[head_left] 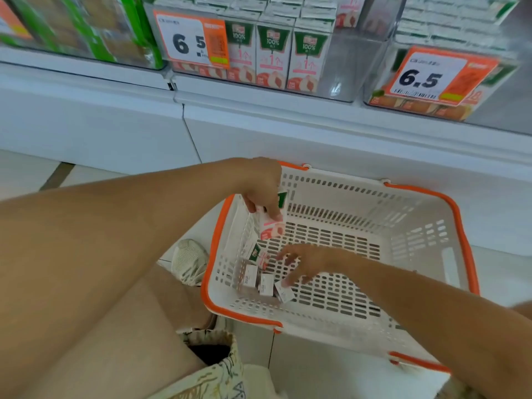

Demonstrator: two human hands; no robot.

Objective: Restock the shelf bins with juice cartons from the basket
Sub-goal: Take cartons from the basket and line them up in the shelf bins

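Note:
A white basket [417,234] with orange rim sits on the floor below the shelf. My left hand [263,187] is shut on a pink and white juice carton [272,226], held upright over the basket's left side. My right hand [305,262] reaches down into the basket with fingers spread, its fingertips touching one of several small cartons [266,283] lying in the left front corner. On the shelf above, a clear bin [339,61] holds rows of the same peach cartons [273,56].
Another clear bin [506,90] with orange cartons stands at the right, a bin of green packs [86,27] at the left. Both juice bins carry 6.5 price tags. My knee and a pale shoe [190,262] are beside the basket's left wall.

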